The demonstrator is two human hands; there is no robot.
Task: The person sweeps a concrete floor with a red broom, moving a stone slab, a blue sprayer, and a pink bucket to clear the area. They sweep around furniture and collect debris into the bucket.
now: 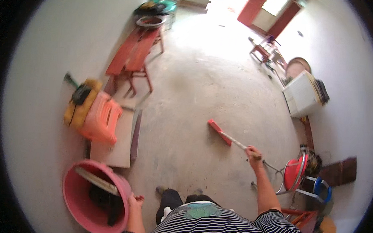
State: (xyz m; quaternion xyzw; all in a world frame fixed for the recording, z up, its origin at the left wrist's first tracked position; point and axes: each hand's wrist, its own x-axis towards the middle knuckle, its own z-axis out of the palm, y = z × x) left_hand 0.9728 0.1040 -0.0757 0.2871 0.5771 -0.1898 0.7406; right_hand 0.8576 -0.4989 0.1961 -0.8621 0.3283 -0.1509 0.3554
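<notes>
My right hand [253, 153] is closed round the upper end of a broom's pale handle. The red broom head [219, 132] is down at the concrete floor, ahead of my feet and slanted. My left hand [136, 201] hangs low beside a large pink plastic tub [67, 189], with loosely bent fingers and nothing seen in them. From this angle I cannot tell whether it touches the tub's wall. Inside the tub are a pale flat strip [96, 180] and dark things that are hard to make out.
An orange plastic stool [101, 119] with a yellow bag [82, 106] stands on a board at left, short of red benches [133, 54]. Along the right wall are a red-seated metal chair [295, 174], a blue-topped stool [322, 189] and a white box [302, 94].
</notes>
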